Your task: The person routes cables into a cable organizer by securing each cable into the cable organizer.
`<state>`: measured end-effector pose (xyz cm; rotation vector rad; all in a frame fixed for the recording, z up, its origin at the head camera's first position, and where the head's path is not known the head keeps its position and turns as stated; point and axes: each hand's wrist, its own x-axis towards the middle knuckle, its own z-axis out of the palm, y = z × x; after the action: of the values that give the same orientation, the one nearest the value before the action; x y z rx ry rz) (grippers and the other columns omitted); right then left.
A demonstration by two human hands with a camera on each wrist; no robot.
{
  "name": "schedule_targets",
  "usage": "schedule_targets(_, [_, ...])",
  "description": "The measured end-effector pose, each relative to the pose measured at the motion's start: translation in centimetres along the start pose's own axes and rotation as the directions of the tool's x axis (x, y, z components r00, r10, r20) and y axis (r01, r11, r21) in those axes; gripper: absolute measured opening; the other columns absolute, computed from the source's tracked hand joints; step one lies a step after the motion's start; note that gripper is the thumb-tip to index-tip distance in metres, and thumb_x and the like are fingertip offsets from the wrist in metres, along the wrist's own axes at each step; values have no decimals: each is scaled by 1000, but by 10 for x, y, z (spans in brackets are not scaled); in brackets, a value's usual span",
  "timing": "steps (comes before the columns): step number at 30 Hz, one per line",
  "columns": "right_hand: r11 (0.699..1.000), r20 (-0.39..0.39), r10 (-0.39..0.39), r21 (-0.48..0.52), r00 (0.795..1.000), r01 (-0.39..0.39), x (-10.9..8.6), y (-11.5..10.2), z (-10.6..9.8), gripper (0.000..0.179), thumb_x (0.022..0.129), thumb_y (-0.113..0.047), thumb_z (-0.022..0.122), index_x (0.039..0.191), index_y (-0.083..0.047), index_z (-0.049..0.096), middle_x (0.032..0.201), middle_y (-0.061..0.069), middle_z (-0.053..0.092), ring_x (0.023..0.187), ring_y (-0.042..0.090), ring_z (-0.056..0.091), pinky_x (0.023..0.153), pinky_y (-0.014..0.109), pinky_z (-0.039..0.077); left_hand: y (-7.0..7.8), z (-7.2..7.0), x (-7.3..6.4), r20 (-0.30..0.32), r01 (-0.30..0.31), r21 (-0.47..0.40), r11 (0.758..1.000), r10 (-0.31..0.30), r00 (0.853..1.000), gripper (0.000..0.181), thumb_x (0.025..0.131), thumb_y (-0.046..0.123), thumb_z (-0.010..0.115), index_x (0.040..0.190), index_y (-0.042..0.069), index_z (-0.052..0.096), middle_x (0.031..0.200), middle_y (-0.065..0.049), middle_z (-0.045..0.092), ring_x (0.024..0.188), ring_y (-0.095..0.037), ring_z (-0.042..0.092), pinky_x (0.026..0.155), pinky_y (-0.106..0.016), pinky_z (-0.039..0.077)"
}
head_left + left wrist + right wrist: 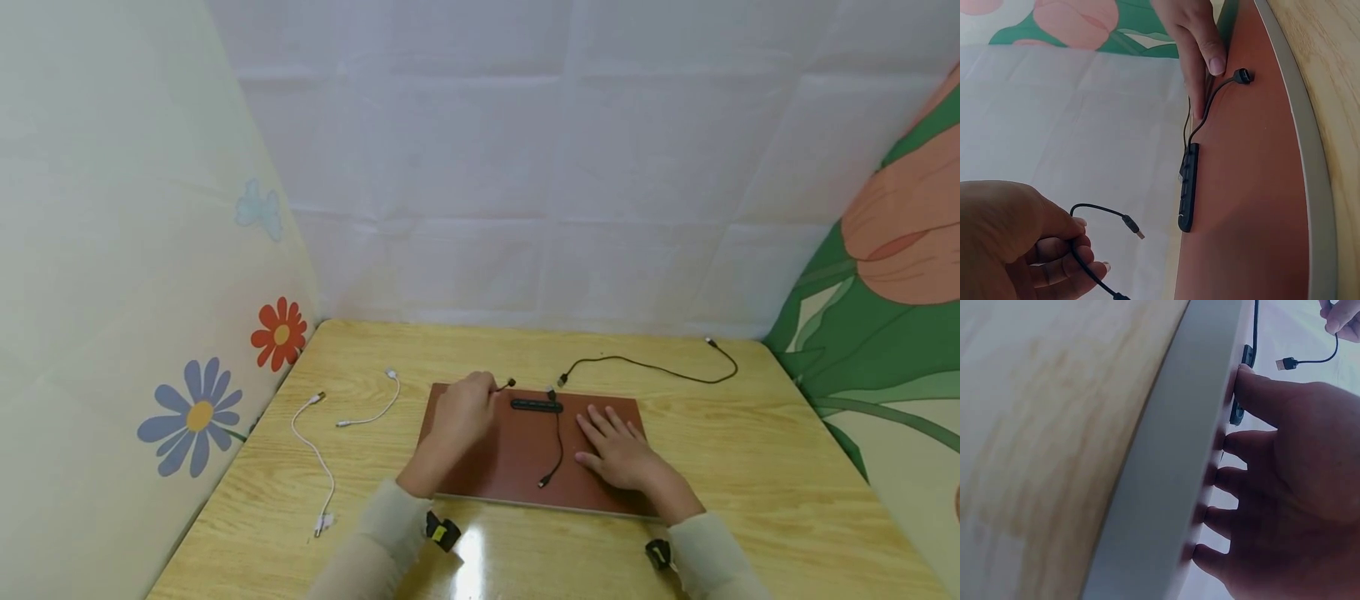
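Observation:
My left hand (463, 410) pinches a short black USB cable (1130, 224) between thumb and fingers, above the left part of a brown board (495, 471). The cable's metal-tipped USB plug hangs free in the left wrist view. A black strip-shaped cable holder (536, 406) with several slots lies near the board's far edge. Another short black cable (560, 446) crosses the holder near its right end, one plug beyond it and the other towards me on the board. My right hand (618, 450) rests on the board's right part, fingers spread, holding nothing.
Two white cables (315, 450) (386, 410) lie on the wooden table (750, 483) left of the board. Behind the board, to the right, a longer black cable (652, 367) stretches out. Cloth walls (465, 167) border the table at the back and sides.

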<state>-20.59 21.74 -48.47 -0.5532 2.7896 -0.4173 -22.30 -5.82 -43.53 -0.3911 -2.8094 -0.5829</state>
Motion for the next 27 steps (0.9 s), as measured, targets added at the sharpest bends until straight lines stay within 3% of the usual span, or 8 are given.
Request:
schedule_targets(11, [1000, -11, 0, -1, 1000, 0, 0, 0, 0, 67, 105, -39, 53, 158, -4, 33, 164, 25, 21, 150, 51, 11, 115, 72, 13, 6, 7, 3, 12, 20, -23, 1000, -19, 1000, 9, 99, 22, 67, 95, 14, 69, 89, 0, 67, 73, -18, 65, 53, -28, 49])
schedule_targets(27, [1000, -12, 3, 11, 1000, -3, -1, -2, 0, 66, 105, -38, 54, 157, -4, 34, 164, 25, 21, 150, 51, 12, 115, 72, 13, 19, 13, 6, 3, -11, -20, 1000, 11, 1000, 6, 98, 20, 69, 93, 16, 70, 87, 2, 68, 72, -15, 65, 53, -26, 49])
